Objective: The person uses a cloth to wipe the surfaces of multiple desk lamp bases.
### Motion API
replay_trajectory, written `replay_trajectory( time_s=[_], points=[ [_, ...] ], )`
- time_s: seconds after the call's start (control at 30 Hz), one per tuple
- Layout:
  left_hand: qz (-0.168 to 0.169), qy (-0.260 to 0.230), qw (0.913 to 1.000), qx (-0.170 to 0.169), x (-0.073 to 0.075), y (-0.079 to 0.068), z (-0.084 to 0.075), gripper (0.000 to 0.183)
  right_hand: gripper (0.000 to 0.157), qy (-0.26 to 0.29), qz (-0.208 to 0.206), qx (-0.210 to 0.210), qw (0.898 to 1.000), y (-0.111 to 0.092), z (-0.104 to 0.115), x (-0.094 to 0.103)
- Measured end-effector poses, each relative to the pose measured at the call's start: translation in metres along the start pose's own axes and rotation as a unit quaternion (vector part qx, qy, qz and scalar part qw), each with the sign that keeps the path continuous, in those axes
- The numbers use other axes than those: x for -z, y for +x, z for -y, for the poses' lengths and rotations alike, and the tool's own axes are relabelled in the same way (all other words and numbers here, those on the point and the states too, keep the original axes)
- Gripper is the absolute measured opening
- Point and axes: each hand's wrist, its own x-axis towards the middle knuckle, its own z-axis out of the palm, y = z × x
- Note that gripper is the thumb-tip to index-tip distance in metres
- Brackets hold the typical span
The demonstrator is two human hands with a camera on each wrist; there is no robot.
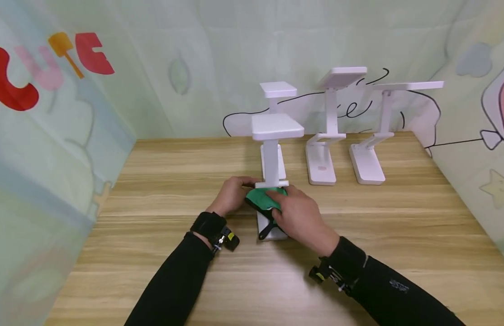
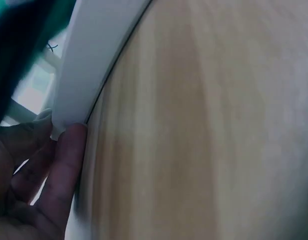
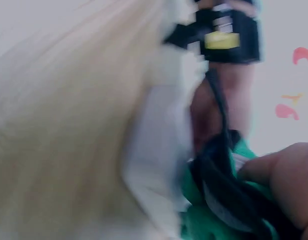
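Note:
A white desk lamp (image 1: pixel 278 127) stands upright in front of me, its flat head raised on a stem above a long base. My left hand (image 1: pixel 232 197) is at the far end of that base; in the left wrist view the thumb and fingers hold the corner of the base (image 2: pixel 86 65). My right hand (image 1: pixel 301 217) grips a green cloth (image 1: pixel 260 198) with black edging and a black strap, pressed over the base by the stem. In the right wrist view, the cloth (image 3: pixel 203 220) bunches under the thumb. Part of the base is hidden beneath it.
Directly behind stands another white lamp (image 1: pixel 278 89), partly hidden. Two more, a lamp with a tilted head (image 1: pixel 322 167) and a lamp with a level head (image 1: pixel 368 165), stand to the right. The wooden table (image 1: pixel 174 158) meets printed curtains at the back and sides.

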Motion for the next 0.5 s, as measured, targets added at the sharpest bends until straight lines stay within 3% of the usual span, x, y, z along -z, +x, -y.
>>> replay_trajectory(
  time_s=[0.1,0.23,0.33,0.5],
  points=[
    [-0.002,0.013,0.9999,-0.003,0.000,0.001,0.002,0.043,0.044,-0.022,-0.010,-0.009,1.000,0.003,-0.002,-0.014],
    [-0.008,0.000,0.9999,0.015,-0.001,0.001,0.002,0.029,0.043,-0.011,0.028,-0.013,0.999,0.006,0.000,-0.016],
    [0.010,-0.072,0.9965,0.040,-0.002,0.001,0.001,0.024,0.040,0.008,0.069,-0.007,0.998,0.001,0.002,-0.010],
    [0.030,-0.172,0.9820,0.072,-0.005,0.002,0.000,0.025,0.036,0.031,0.108,0.044,0.993,-0.019,0.004,0.003]
  ],
)
